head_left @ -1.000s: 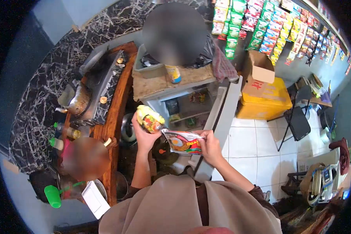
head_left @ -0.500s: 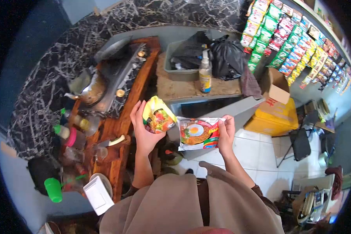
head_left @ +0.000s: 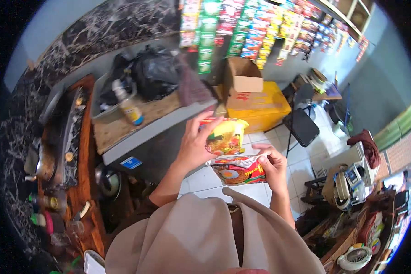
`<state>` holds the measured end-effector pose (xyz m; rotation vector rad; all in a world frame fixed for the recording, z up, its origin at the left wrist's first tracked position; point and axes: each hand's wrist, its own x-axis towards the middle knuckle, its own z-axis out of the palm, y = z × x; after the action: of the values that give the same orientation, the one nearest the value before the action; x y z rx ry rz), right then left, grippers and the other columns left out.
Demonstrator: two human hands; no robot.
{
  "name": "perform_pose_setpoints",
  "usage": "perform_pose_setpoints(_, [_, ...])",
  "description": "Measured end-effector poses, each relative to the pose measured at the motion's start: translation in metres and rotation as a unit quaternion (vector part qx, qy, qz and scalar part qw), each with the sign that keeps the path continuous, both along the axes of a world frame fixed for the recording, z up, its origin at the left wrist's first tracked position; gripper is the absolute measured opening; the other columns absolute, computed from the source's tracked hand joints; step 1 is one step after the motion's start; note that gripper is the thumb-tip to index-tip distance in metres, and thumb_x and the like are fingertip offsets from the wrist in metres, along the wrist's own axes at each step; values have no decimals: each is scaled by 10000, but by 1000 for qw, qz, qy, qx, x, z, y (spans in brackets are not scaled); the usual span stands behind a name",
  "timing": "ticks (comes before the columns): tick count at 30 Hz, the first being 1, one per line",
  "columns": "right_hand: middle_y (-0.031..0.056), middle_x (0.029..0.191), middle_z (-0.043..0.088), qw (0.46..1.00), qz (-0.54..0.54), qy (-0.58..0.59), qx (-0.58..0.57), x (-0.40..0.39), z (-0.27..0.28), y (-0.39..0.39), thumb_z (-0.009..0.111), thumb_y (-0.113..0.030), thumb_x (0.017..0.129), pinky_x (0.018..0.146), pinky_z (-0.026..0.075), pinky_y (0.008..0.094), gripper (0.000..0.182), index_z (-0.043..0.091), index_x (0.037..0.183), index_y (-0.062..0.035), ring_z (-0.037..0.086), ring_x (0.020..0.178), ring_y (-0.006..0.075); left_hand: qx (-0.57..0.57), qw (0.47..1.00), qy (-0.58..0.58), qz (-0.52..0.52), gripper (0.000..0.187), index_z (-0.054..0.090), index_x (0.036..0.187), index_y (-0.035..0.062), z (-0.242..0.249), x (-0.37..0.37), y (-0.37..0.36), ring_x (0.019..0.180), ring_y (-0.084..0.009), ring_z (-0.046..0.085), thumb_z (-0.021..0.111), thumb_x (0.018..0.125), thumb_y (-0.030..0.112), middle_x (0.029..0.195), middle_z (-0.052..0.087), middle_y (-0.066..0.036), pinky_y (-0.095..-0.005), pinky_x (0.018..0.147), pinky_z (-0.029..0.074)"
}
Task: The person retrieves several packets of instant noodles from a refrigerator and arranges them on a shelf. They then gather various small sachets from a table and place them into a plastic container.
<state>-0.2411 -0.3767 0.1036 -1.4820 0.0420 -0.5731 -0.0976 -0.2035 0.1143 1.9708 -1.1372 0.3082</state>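
Yellow noodle packet [head_left: 223, 137]; red-and-white noodle packet [head_left: 239, 170]; yellow crate [head_left: 265, 108]; black marble-veined wall [head_left: 105, 29]

Yellow crate [head_left: 260, 108], open carton [head_left: 243, 75], folding chair [head_left: 301, 125], possibly sachets [head_left: 242, 32]

Two noodle packets (one yellow [head_left: 224, 137], one red [head_left: 238, 170]), one spray bottle [head_left: 129, 108], one folding chair [head_left: 300, 124], two hands.

The left hand's fingers [head_left: 201, 132] hide part of the yellow packet [head_left: 224, 137], its print seemingly blurred.
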Motion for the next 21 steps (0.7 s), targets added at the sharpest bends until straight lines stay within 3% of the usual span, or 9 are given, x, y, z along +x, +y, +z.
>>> perform_pose_setpoints(2, [136, 1016, 556, 999, -35, 7, 2, -20, -1, -38, 608, -98, 777, 720, 430, 232, 122, 583, 800, 20, 534, 854, 105, -11, 999, -17, -41, 750, 492, 1169, 170, -4, -16, -53, 1074, -294, 389, 763, 471, 126, 1191, 382, -91, -383, 900, 361])
perform_pose_setpoints(4, [114, 1051, 532, 983, -92, 100, -124, -41, -11, -82, 613, -84, 769, 691, 428, 225, 125, 594, 774, 40, 538, 813, 109, -57, 989, -75, -111, 689, 520, 1141, 170, -12, -31, -112, 1072, -299, 389, 755, 495, 121, 1198, 376, -102, -392, 900, 358])
perform_pose_setpoints(5, [92, 959, 557, 991, -91, 95, -9, -53, -3, -93, 619, -74, 760, 663, 427, 221, 125, 604, 759, 49, 539, 777, 114, -55, 984, -108, -127, 640, 546, 1113, 170, -15, -39, -141, 1077, -296, 384, 759, 510, 139, 1216, 359, -118, -401, 906, 351])
perform_pose_setpoints(9, [89, 918, 553, 974, -173, 76, -124, -94, 3, -158, 630, -73, 752, 666, 433, 228, 116, 617, 787, 37, 537, 769, 118, -179, 964, -82, -177, 832, 361, 1273, 152, -18, -75, -222, 1167, -307, 324, 766, 546, 155, 1261, 330, -140, -401, 945, 338])
perform_pose_setpoints(11, [95, 927, 551, 984, -180, 20, -2, -101, 3, -186, 640, -70, 742, 677, 437, 236, 113, 621, 792, 30, 536, 783, 122, -325, 880, 190, -289, 936, 164, 1346, 112, -10, -89, -249, 1188, -268, 322, 743, 611, 133, 1302, 290, -156, -376, 954, 333])
perform_pose_setpoints(12, [95, 927, 551, 984, -178, 17, -4, -100, 4, -198, 640, -70, 742, 677, 437, 236, 113, 621, 792, 30, 536, 783, 122, -327, 880, 187, -288, 936, 164, 1346, 112, -7, -87, -260, 1188, -268, 322, 743, 611, 133, 1302, 290, -156, -376, 954, 333])
perform_pose_setpoints(14, [91, 921, 553, 984, -177, -16, -10, -95, 4, -217, 644, -68, 739, 689, 436, 236, 117, 619, 792, 33, 537, 801, 124, -255, 771, 392, -432, 936, 53, 1353, 62, -8, -77, -275, 1158, -216, 370, 696, 680, 161, 1329, 252, -168, -333, 929, 352])
perform_pose_setpoints(19, [83, 931, 541, 989, -144, -21, 5, -67, -6, -272, 635, -92, 747, 725, 410, 232, 145, 618, 814, 36, 518, 828, 123, -290, 797, 414, -329, 415, 432, 1160, -18, -26, -50, -326, 970, -171, 528, 523, 841, 231, 1054, 545, -135, -282, 861, 399])
perform_pose_setpoints(21, [85, 929, 547, 985, -166, -14, -46, -48, -7, -298, 646, -84, 733, 677, 420, 227, 132, 624, 798, 28, 526, 790, 119, -317, 800, 405, -309, 380, 461, 1113, -18, -33, -34, -353, 940, -168, 541, 534, 835, 231, 1023, 560, -126, -280, 842, 411])
